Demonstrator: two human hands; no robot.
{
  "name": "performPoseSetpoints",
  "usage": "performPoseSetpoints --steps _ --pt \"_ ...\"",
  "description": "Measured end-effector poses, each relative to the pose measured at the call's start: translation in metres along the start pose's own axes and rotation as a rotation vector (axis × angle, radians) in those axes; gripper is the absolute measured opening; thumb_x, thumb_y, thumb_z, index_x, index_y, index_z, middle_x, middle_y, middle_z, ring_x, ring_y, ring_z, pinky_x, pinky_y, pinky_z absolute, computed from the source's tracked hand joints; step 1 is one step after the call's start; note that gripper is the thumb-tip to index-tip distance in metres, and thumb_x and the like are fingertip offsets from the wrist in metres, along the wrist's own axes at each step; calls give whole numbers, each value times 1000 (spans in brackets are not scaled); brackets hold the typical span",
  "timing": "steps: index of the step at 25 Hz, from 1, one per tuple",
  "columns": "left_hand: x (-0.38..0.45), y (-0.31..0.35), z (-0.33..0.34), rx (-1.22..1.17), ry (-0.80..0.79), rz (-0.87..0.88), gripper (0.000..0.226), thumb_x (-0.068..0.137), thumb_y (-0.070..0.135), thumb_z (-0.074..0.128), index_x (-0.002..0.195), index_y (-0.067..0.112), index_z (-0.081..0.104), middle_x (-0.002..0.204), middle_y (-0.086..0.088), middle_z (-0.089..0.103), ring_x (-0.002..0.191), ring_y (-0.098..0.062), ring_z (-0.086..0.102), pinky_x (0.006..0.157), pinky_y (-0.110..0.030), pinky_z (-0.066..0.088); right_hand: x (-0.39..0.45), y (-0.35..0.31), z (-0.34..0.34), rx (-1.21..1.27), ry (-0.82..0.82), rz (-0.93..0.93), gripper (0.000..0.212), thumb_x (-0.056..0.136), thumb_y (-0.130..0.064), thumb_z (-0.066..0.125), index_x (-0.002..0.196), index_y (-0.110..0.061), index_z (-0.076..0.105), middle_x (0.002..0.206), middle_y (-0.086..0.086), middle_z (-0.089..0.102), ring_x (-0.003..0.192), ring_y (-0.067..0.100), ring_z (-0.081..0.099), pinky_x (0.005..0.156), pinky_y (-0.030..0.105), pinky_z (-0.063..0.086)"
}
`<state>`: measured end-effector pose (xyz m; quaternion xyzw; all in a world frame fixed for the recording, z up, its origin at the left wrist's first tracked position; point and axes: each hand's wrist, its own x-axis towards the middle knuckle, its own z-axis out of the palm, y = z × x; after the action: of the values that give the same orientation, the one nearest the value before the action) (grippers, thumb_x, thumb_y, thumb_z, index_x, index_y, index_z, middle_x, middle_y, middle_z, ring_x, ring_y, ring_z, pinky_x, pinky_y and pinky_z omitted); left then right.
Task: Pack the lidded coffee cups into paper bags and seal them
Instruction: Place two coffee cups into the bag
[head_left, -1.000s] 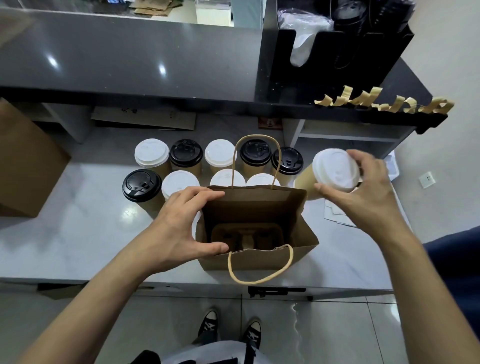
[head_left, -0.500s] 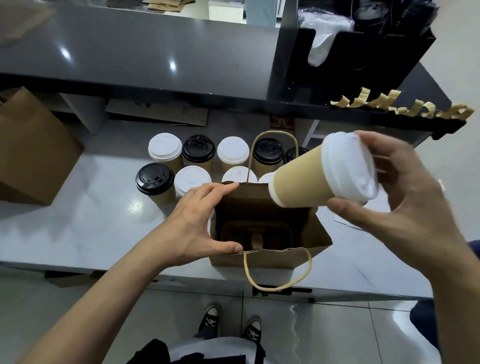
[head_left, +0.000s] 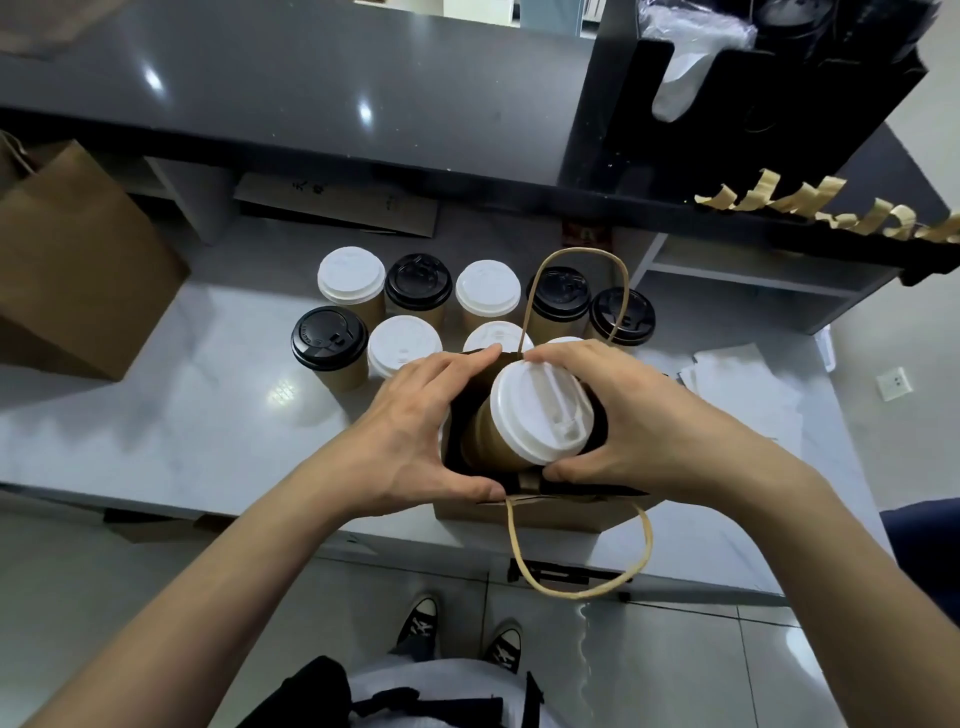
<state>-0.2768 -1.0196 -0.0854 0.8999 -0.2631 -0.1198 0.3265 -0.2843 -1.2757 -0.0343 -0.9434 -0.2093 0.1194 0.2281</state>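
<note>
A brown paper bag with twisted paper handles stands open at the counter's front edge. My right hand grips a white-lidded kraft cup by its lid, the cup tilted and partly down inside the bag's mouth. My left hand holds the bag's left rim, thumb on the near edge and fingers on the far edge. Behind the bag stand several more lidded cups, some with white lids and some with black lids. The bag's inside is mostly hidden by the cup and hands.
A large brown paper bag stands at the left of the grey counter. Flat cardboard lies under the dark upper shelf. White paper sheets lie at the right. Torn tape strips hang on the shelf edge.
My right hand has carried the white-lidded cup from the right, over the bag, and lowered it into the bag's mouth. My left hand has stayed on the bag's rim.
</note>
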Motion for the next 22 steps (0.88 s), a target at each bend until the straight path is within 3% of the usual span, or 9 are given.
performPoseSetpoints --steps 3,12,22 --pt "0 -1 1 -13 11 10 119 65 60 87 159 40 17 150 14 36 142 -10 27 120 -42 29 16 -4 12 -79 -65 -58 94 71 -40 86 150 -36 35 144 -15 46 130 7 44 106 25 41" --pt "-2 -6 2 -11 26 10 119 63 64 83 160 38 18 146 13 39 139 -12 31 119 -42 31 46 6 59 -354 -112 -163 84 76 -41 81 147 -25 40 133 -5 54 119 19 53 93 38 53" --pt "1 -5 2 -12 25 13 120 63 58 89 159 38 19 146 13 38 137 -10 31 119 -38 30 56 6 74 -402 -164 -151 80 80 -47 79 146 -22 40 130 -2 53 114 20 52 91 36 51"
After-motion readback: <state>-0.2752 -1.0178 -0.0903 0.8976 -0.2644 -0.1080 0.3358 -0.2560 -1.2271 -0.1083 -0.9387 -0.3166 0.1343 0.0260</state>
